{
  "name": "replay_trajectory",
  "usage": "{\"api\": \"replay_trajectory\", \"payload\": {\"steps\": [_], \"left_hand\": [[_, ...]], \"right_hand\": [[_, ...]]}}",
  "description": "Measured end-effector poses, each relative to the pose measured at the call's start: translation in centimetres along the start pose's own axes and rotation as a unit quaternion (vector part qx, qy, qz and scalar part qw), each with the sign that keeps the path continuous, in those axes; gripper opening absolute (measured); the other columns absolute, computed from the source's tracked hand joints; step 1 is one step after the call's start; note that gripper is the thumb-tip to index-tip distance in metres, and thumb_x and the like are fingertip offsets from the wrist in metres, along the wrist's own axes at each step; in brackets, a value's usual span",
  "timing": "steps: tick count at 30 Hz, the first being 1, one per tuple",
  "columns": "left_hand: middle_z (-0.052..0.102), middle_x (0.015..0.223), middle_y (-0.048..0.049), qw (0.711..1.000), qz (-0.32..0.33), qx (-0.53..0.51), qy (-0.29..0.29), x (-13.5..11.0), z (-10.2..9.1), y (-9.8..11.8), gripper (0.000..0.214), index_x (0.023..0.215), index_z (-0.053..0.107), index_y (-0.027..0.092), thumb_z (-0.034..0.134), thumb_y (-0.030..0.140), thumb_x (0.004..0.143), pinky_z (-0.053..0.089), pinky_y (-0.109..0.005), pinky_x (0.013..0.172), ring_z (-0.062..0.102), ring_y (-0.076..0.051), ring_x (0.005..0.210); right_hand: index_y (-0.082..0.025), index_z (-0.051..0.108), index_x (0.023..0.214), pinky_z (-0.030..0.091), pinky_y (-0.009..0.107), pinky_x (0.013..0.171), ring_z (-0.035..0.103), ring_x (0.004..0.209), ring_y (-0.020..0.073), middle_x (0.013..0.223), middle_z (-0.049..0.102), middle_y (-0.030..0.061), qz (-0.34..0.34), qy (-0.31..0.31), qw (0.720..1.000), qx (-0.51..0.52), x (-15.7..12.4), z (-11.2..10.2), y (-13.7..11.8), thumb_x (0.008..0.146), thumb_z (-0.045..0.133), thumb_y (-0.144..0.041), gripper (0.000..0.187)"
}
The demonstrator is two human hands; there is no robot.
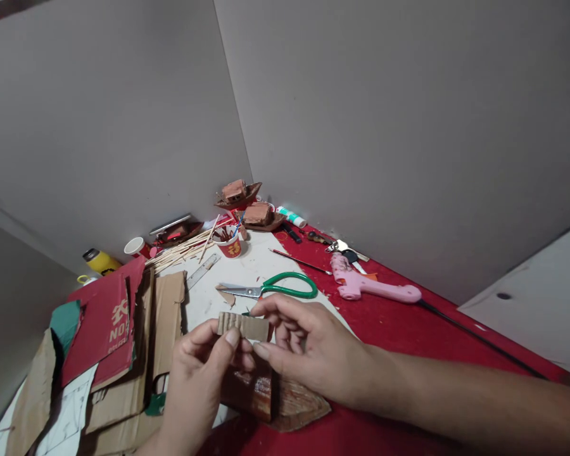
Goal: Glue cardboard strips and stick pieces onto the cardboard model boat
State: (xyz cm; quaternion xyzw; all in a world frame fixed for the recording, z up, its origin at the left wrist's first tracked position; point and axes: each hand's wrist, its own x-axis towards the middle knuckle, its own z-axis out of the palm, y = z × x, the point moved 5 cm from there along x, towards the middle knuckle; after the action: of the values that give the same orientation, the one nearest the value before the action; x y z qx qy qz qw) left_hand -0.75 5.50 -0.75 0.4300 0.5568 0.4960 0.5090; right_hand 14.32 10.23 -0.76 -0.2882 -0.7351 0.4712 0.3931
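Note:
A small strip of corrugated cardboard [244, 325] is held between both hands above the table. My left hand [197, 373] pinches its left end with thumb and fingers. My right hand [308, 348] pinches its right end, fingers curled. Just below the hands lies a brown cardboard boat-shaped piece [289, 402], partly hidden by them. Green-handled scissors [275, 288] lie on the white sheet just beyond the hands.
A pink glue gun [370, 288] with a black cord lies on the red table [408, 329] to the right. Cardboard sheets [164, 316] and a red box [104, 323] sit at left. A red paper cup [228, 244], wooden sticks, keys and two brown boat models [240, 193] are near the wall.

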Motion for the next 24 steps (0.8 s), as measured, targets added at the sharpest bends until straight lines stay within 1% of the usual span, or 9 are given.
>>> {"api": "replay_trajectory", "payload": {"steps": [5,8,10,13,15,17,20,22,24], "left_hand": [[0.063,0.063,-0.001,0.993,0.068,0.098,0.005,-0.7,0.4,0.3,0.026,0.07,0.066,0.014,0.065,0.036,0.085,0.047,-0.019,0.055,0.056,-0.011,0.057],[0.057,0.06,0.0004,0.981,0.11,0.162,0.013,-1.1,0.6,0.5,0.029,0.07,0.065,0.014,0.062,0.037,0.086,0.043,-0.018,0.05,0.05,-0.011,0.054],[0.055,0.058,0.0008,0.978,0.118,0.172,0.014,-1.2,0.7,0.6,0.029,0.068,0.064,0.014,0.062,0.037,0.086,0.042,-0.018,0.049,0.048,-0.01,0.053],[0.059,0.06,0.0,0.987,0.094,0.131,0.0,-1.0,0.9,0.6,0.028,0.069,0.064,0.014,0.063,0.037,0.086,0.044,-0.018,0.051,0.052,-0.01,0.054],[0.062,0.06,-0.0005,0.994,0.067,0.087,-0.003,-0.8,0.8,0.5,0.028,0.07,0.064,0.014,0.065,0.037,0.085,0.046,-0.019,0.053,0.056,-0.011,0.054],[0.063,0.06,-0.0004,0.998,0.051,0.046,0.009,-0.6,0.5,0.5,0.028,0.069,0.063,0.014,0.067,0.037,0.084,0.047,-0.02,0.054,0.057,-0.011,0.053],[0.063,0.058,0.0005,0.998,0.044,-0.005,0.033,-0.2,0.2,0.5,0.027,0.07,0.062,0.015,0.07,0.039,0.081,0.048,-0.02,0.052,0.056,-0.01,0.05],[0.064,0.059,0.0001,0.998,0.045,-0.021,0.049,0.0,0.1,0.6,0.027,0.07,0.063,0.015,0.072,0.039,0.079,0.049,-0.02,0.054,0.057,-0.011,0.052],[0.067,0.061,-0.0009,0.997,0.053,-0.016,0.055,0.1,0.2,1.0,0.025,0.07,0.065,0.015,0.074,0.037,0.077,0.05,-0.019,0.059,0.059,-0.01,0.057]], "right_hand": [[-0.019,0.055,0.082,0.039,0.019,0.049,0.049,0.056,0.0091,0.065,0.053,-0.0039,0.013,-0.023,1.0,-0.005,0.0,0.5,0.5,0.081,0.059,-0.021,0.004],[-0.019,0.053,0.077,0.036,0.019,0.048,0.047,0.054,0.0091,0.062,0.052,-0.0041,0.003,-0.04,0.999,-0.009,0.2,0.4,0.1,0.083,0.054,-0.019,0.006],[-0.018,0.052,0.071,0.035,0.02,0.048,0.045,0.054,0.0095,0.06,0.05,-0.0037,-0.019,-0.038,0.999,-0.028,0.3,0.2,-0.4,0.083,0.051,-0.018,0.012],[-0.018,0.051,0.069,0.038,0.021,0.051,0.048,0.055,0.0104,0.06,0.053,-0.0021,-0.027,-0.048,0.998,-0.016,0.3,0.0,-0.8,0.085,0.047,-0.018,0.016],[-0.018,0.053,0.073,0.039,0.02,0.048,0.05,0.05,0.0098,0.056,0.053,-0.0031,0.013,-0.079,0.996,0.048,0.2,0.3,-0.3,0.088,0.044,-0.021,0.017],[-0.017,0.055,0.083,0.038,0.018,0.043,0.05,0.043,0.0082,0.056,0.056,-0.004,0.07,-0.094,0.983,0.139,0.2,0.6,0.3,0.091,0.045,-0.027,0.016],[-0.019,0.054,0.094,0.038,0.017,0.04,0.052,0.042,0.0066,0.068,0.065,-0.0017,0.128,-0.078,0.958,0.245,0.4,0.8,1.2,0.087,0.056,-0.039,0.021],[-0.019,0.053,0.091,0.039,0.016,0.04,0.053,0.042,0.0063,0.071,0.066,-0.0011,0.151,-0.071,0.948,0.271,0.6,0.8,1.4,0.082,0.064,-0.042,0.028],[-0.018,0.053,0.086,0.039,0.016,0.04,0.053,0.042,0.0061,0.068,0.065,-0.0018,0.161,-0.063,0.948,0.268,0.8,0.6,1.4,0.078,0.067,-0.043,0.03]]}}
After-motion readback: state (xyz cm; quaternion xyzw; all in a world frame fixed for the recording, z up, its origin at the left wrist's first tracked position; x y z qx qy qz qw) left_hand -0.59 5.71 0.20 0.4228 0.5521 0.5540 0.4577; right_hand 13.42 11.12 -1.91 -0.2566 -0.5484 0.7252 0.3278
